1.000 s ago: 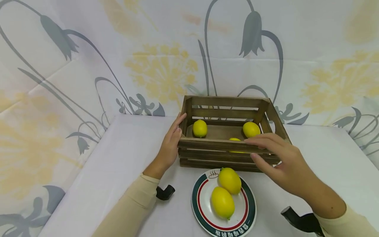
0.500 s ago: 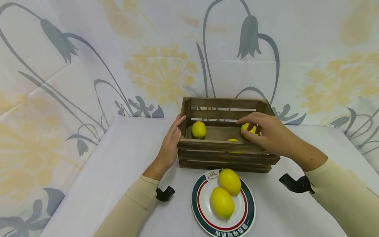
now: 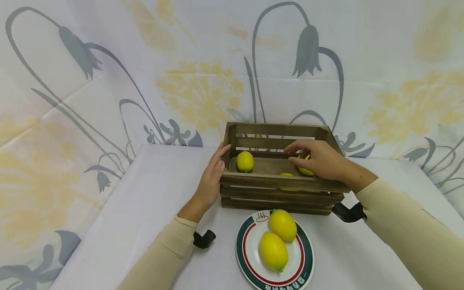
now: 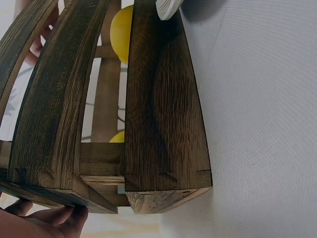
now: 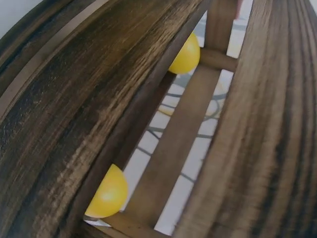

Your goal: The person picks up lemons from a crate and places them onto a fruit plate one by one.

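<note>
A brown slatted wooden crate point(image 3: 282, 193) stands at the back of the table. My left hand point(image 3: 207, 181) rests on its left end, fingers lying along the outer wall. In the left wrist view these fingers point(image 4: 54, 218) press against the end panel. My right hand point(image 3: 322, 159) reaches over the front rim, thumb and fingers spread above the right-hand lemon point(image 3: 306, 170) and partly covering it. Another lemon point(image 3: 245, 161) lies at the left inside, and a third point(image 3: 288, 188) shows through the front slats. The right wrist view shows slats and a lemon point(image 5: 107, 193), with no right fingers.
A white plate point(image 3: 239, 249) with a green and red rim stands before the crate. Two lemons point(image 3: 273, 251) lie on it. Behind the white tabletop point(image 3: 145, 209) hangs a flowered cloth point(image 3: 203, 92). Black mounts point(image 3: 204, 239) stick out from both sleeves.
My right hand has moved from the crate's front right rim in over the right lemon, going left and lower inside. The left hand keeps its place on the crate.
</note>
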`<state>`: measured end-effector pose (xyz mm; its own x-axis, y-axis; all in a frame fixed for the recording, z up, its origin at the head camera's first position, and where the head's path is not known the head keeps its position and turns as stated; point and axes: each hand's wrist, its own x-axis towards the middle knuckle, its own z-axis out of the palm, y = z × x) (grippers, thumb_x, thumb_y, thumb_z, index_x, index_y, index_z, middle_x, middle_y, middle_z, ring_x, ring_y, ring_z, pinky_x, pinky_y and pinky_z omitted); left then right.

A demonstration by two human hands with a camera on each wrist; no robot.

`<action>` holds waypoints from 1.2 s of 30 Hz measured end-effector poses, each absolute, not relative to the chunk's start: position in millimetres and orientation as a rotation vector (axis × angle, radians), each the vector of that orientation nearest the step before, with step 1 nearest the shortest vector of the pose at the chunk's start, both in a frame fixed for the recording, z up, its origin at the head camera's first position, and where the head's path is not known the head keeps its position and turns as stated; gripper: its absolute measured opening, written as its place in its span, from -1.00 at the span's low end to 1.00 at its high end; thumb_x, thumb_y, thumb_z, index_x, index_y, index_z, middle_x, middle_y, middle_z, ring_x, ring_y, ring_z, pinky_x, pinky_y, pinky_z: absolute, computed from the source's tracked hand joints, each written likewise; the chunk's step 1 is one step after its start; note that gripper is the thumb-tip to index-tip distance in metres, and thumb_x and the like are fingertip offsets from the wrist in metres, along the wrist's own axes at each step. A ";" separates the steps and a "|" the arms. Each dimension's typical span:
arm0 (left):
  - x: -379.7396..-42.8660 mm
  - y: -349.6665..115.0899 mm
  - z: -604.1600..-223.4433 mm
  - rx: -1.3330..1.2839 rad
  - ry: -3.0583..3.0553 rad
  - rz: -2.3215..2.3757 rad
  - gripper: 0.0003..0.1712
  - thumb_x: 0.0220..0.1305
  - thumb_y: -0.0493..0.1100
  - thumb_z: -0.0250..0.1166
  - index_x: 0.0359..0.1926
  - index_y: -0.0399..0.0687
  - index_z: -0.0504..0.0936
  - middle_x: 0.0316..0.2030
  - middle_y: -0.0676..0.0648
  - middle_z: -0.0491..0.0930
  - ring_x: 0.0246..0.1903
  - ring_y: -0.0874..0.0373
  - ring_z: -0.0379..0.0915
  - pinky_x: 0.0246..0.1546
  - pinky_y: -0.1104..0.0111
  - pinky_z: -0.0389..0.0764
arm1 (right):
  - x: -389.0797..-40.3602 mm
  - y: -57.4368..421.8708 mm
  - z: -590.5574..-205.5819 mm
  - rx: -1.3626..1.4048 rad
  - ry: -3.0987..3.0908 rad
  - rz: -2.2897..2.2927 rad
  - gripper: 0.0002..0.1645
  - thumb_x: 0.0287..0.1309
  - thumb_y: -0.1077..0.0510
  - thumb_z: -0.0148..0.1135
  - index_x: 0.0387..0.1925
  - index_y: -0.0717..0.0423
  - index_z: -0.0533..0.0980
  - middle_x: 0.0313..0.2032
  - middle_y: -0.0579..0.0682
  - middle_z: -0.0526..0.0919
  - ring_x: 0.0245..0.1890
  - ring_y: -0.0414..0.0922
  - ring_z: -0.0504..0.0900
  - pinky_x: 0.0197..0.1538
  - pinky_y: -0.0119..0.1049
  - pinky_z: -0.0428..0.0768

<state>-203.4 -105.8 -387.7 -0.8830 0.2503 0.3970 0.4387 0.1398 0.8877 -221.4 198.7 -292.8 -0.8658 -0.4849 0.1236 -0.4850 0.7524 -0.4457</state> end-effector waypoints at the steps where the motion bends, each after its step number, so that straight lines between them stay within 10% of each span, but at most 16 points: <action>1: -203.4 -105.8 -388.0 -0.686 -2.255 -1.835 -0.42 0.60 -0.04 -0.30 0.54 -0.03 0.14 0.61 -0.06 -0.17 0.60 0.04 -0.30 0.55 -0.11 -0.12 | -223.0 199.0 -293.8 0.795 -2.955 0.782 -0.65 0.35 0.09 0.24 0.11 0.09 0.60 0.03 0.10 0.70 -0.18 -0.08 0.66 -0.26 -0.29 0.61; 11: -203.3 -105.9 -388.9 -0.687 -2.251 -1.849 -0.42 0.60 -0.06 -0.30 0.54 -0.02 0.13 0.61 -0.09 -0.18 0.60 0.03 -0.29 0.54 -0.13 -0.11 | -237.8 199.6 -295.6 0.505 -3.078 1.128 -0.49 0.42 -0.14 0.11 0.19 0.08 0.54 -0.09 0.13 0.69 -0.32 -0.10 0.64 -0.22 -0.26 0.64; 36: -204.0 -106.7 -389.4 -0.672 -2.271 -1.843 -0.43 0.61 -0.01 -0.30 0.54 0.10 0.14 0.61 -0.04 -0.19 0.60 0.07 -0.31 0.55 -0.11 -0.14 | -252.2 191.8 -317.0 0.615 -3.343 1.128 -0.54 0.45 -0.01 0.06 0.21 0.15 0.52 0.09 0.21 0.62 -0.28 -0.08 0.60 -0.20 -0.18 0.61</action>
<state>-204.0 -106.7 -389.4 -0.8904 0.2510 0.3796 0.4232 0.1496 0.8936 -252.2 191.8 -317.0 -0.8486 -0.4394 -0.2945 -0.1712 0.7549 -0.6331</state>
